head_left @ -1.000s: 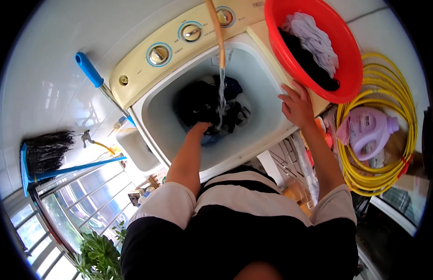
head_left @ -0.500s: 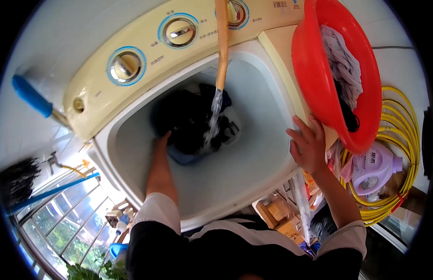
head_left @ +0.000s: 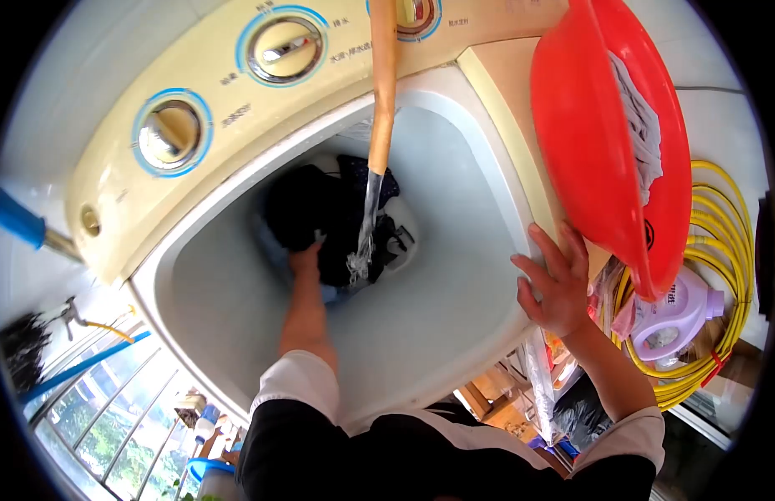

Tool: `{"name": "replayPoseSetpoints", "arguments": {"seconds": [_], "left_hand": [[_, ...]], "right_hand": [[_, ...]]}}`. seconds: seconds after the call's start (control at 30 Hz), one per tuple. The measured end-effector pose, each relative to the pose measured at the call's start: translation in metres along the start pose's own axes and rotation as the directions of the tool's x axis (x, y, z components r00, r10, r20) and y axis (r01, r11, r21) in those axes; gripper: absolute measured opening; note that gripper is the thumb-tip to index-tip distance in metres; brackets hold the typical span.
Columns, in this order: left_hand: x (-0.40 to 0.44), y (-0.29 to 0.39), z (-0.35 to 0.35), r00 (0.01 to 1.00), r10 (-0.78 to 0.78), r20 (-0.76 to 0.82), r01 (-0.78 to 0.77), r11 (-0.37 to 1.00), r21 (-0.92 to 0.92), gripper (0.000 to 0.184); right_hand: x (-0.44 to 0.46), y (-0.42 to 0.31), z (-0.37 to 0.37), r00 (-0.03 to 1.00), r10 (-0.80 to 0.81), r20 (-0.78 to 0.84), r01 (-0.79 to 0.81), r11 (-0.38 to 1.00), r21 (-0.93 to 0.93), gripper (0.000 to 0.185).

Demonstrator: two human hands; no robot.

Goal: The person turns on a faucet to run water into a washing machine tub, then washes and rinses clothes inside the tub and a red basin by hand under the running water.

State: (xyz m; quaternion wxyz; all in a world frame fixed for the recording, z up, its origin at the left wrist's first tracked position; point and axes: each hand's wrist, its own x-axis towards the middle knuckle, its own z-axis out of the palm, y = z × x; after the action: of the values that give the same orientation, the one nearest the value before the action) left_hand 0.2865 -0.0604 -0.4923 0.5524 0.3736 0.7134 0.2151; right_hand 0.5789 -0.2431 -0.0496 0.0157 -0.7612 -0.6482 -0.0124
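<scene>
Can read 排水 beside the middle of three dials (head_left: pixel 283 50), apparently 脱水定时 beside the right one; cannot make out the label (head_left: pixel 671 295) on one lilac bottle (head_left: pixel 692 311). Can count one hose (head_left: pixel 384 96), one red basin (head_left: pixel 579 142) at far right. Shows dark clothes (head_left: pixel 308 200) low in the tub (head_left: pixel 437 317), with the left hand (head_left: pixel 305 260) touching, too hidden to tell how closed or whether gripping. Spreads the right hand (head_left: pixel 561 292) loosely on the tub's right rim, grasping nothing.

The basin (head_left: pixel 578 134) at two o'clock is glossy plastic; the knob (head_left: pixel 285 52) at eleven, metallic-shiny; the tub (head_left: pixel 437 334), smooth; its cloth (head_left: pixel 308 204), matt.
</scene>
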Motion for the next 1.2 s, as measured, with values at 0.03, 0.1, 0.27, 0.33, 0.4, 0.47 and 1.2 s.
{"name": "replayPoseSetpoints", "arguments": {"seconds": [0.03, 0.1, 0.27, 0.33, 0.4, 0.47, 1.2], "left_hand": [[-0.017, 0.010, 0.003, 0.997, 0.077, 0.009, -0.077, 0.996, 0.052, 0.072], [-0.060, 0.041, 0.002, 0.985, 0.141, 0.104, -0.136, 0.989, -0.049, 0.068], [-0.142, 0.083, -0.026, 0.947, 0.116, 0.301, -0.196, 0.948, 0.250, 0.068], [-0.184, 0.119, -0.037, 0.891, 0.070, 0.449, -0.265, 0.882, 0.389, 0.071], [-0.202, 0.133, -0.044, 0.853, 0.072, 0.518, -0.369, 0.785, 0.498, 0.073], [-0.212, 0.145, -0.043, 0.805, 0.060, 0.591, -0.476, 0.660, 0.581, 0.075], [-0.328, 0.219, -0.007, 0.440, 0.502, 0.745, -0.869, 0.028, 0.495, 0.055]], "right_hand": [[-0.001, 0.000, -0.001, 1.000, 0.004, 0.003, -0.004, 1.000, 0.010, 0.025], [-0.002, -0.001, -0.003, 1.000, -0.001, -0.007, 0.001, 0.999, 0.045, 0.024], [-0.006, -0.004, -0.013, 0.999, 0.021, -0.040, -0.017, 0.995, 0.103, 0.022], [-0.007, -0.003, -0.015, 0.998, 0.027, -0.058, -0.020, 0.992, 0.126, 0.022], [-0.011, -0.002, -0.014, 0.995, 0.019, -0.096, -0.003, 0.988, 0.156, 0.021], [-0.013, 0.000, -0.013, 0.991, 0.022, -0.135, 0.003, 0.984, 0.178, 0.021], [-0.018, -0.002, -0.010, 0.979, -0.009, -0.206, 0.036, 0.991, 0.126, 0.016]]}}
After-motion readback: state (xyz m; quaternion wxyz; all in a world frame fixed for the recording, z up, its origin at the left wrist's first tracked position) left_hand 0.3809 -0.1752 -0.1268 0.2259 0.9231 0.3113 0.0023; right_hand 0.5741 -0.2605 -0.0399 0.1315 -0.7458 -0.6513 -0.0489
